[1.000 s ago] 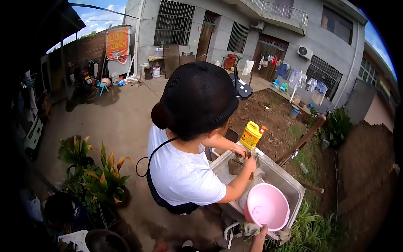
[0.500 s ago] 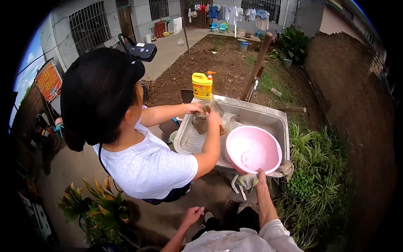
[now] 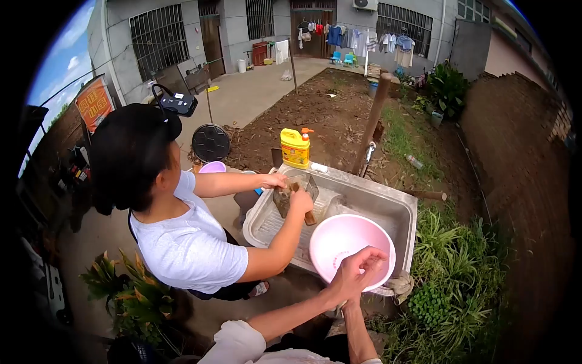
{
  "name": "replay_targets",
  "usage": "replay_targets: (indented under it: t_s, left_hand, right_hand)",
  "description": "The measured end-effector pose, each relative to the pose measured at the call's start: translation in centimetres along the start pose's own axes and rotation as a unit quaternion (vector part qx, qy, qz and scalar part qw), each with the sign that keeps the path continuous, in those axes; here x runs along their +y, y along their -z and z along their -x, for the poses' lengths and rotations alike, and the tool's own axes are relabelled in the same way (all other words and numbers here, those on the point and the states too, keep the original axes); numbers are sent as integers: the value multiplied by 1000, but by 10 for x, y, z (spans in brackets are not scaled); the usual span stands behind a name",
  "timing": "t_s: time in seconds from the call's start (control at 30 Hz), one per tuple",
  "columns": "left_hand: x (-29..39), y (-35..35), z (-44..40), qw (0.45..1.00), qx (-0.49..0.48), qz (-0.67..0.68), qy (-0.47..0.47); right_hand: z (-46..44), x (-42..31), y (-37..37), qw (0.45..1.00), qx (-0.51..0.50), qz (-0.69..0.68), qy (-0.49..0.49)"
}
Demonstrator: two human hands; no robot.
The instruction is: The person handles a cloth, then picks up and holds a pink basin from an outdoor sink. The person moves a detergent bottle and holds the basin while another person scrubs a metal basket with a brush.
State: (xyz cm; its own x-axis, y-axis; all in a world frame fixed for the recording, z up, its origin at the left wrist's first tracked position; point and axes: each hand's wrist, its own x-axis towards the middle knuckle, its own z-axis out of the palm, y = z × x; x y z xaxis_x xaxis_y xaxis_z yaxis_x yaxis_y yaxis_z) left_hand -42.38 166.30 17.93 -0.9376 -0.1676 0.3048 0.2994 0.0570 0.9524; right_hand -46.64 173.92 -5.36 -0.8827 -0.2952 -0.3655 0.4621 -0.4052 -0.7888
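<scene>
My left hand (image 3: pixel 354 273) is raised over the near right part of a pink basin (image 3: pixel 324 239), fingers loosely bent and apart with nothing visible in them. My right hand (image 3: pixel 349 305) is below it, at the near side of the basin; the left hand and wrist cover its fingers. The basin sits tilted in the right part of a metal sink (image 3: pixel 409 233). A person in a white T-shirt (image 3: pixel 188 236) and black cap stands left of me. That person's hands hold a wire-mesh piece (image 3: pixel 282 199) and a brown brush-like block (image 3: pixel 310 217) over the sink's ribbed drainboard.
A yellow pump jug (image 3: pixel 295 150) stands on the sink's back edge. Behind it rises a wooden post (image 3: pixel 374 115) with a tap (image 3: pixel 368 153). A rag (image 3: pixel 401 285) hangs on the near right corner. Green plants (image 3: pixel 448 273) grow to the right; a leafy plant (image 3: pixel 136 297) stands lower left.
My left hand has come up from low beside me to over the basin. My right hand has dropped from the basin's rim toward me. The view has shifted; the other person still works at the mesh.
</scene>
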Motion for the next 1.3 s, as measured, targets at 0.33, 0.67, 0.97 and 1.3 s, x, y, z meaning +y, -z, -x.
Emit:
replay_targets:
  t_s: [0.33,0.67,0.97,1.3]
  left_hand:
    - [31,8,-152,953,280,-34,-112]
    - [35,185,-288,803,370,-467,12]
    - [-104,303,-314,659,217,-664,278]
    - [-188,355,-344,581,58,-787,201]
  right_hand:
    - [-25,5,16,955,129,-72,-256]
    - [-19,-25,6,958,133,-88,-237]
    - [-7,-14,21,968,147,-17,-201]
    - [2,-16,23,960,191,65,-192]
